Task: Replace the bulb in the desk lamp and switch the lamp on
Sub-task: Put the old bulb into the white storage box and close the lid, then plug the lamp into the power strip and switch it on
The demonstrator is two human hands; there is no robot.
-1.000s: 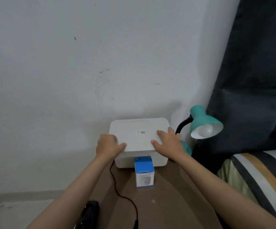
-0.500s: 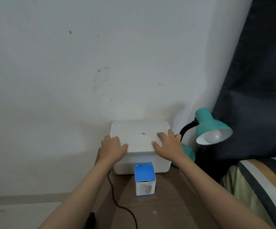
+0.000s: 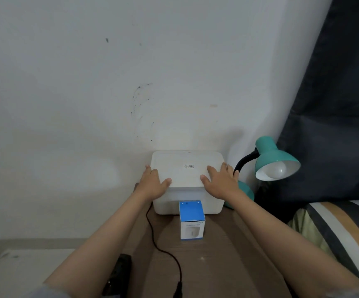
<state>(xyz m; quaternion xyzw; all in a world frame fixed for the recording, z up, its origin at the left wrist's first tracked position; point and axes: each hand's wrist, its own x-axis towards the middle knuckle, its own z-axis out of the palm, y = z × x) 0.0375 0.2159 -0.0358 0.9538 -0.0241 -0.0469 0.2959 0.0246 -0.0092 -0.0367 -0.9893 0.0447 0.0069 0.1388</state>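
A teal desk lamp (image 3: pixel 270 153) stands at the table's back right, its shade tipped toward me with a white bulb (image 3: pixel 278 168) in it. A blue and white bulb carton (image 3: pixel 192 220) stands upright in front of a white lidded box (image 3: pixel 185 160). My left hand (image 3: pixel 152 183) holds the box's front left corner, thumb on the lid and fingers bent over the left edge. On the right part of the lid my right hand (image 3: pixel 221 181) lies flat with fingers spread, close to the lamp's black neck.
A black cable (image 3: pixel 163 250) runs across the brown table (image 3: pixel 217 265) from beside the box to the near edge. A black power strip (image 3: pixel 118 274) lies at the table's left edge. A striped bed (image 3: pixel 346 229) and dark curtain (image 3: pixel 335 104) are at right.
Both hands stay on the white box; the view has shifted a little. The carton and lamp stand where they were.
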